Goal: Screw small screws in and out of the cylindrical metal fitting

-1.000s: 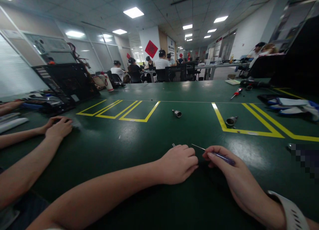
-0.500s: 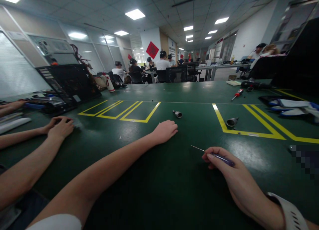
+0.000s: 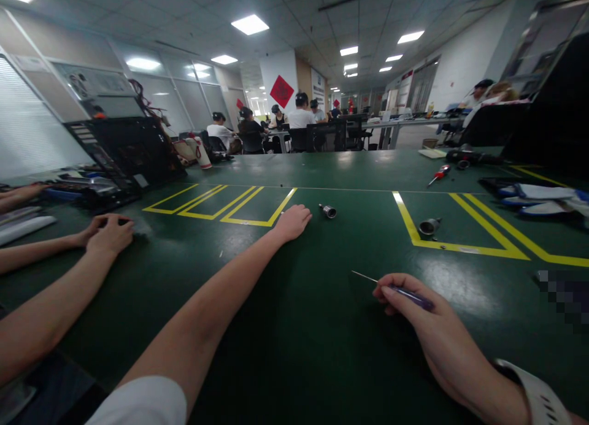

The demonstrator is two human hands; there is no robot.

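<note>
The right hand [image 3: 407, 296] pinches the smooth, purple, glossy handle of a slim screwdriver [image 3: 411, 296] between thumb and fingers; its thin, straight metal shaft points toward the left hand's side of the table [image 3: 304, 327]. A pale strap [image 3: 536, 385] with slotted holes circles the wrist. The left hand [image 3: 294, 221] is palm down, fingers together and bent, at the right side of a yellow tape outline [image 3: 246, 222]; whether it grips anything cannot be told. Just beside it, to the right, a metal fitting [image 3: 328, 211] lies on its side, a round, hollow cup with a narrow stem. A similar cup-shaped piece [image 3: 428, 227] lies inside the tape outline toward the table's right edge.

The tabletop is dark green and smooth, with soft reflections of the lights. Toward its far right corner lie a red-handled screwdriver [image 3: 440, 173] and blue-and-white fabric gloves [image 3: 543, 198]. At the left edge, a co-worker's hands [image 3: 108, 232] meet near a black, box-like frame [image 3: 131, 152]. Beyond the far edge, seated people work under square ceiling panels, near a white pillar bearing a red diamond [image 3: 281, 91].
</note>
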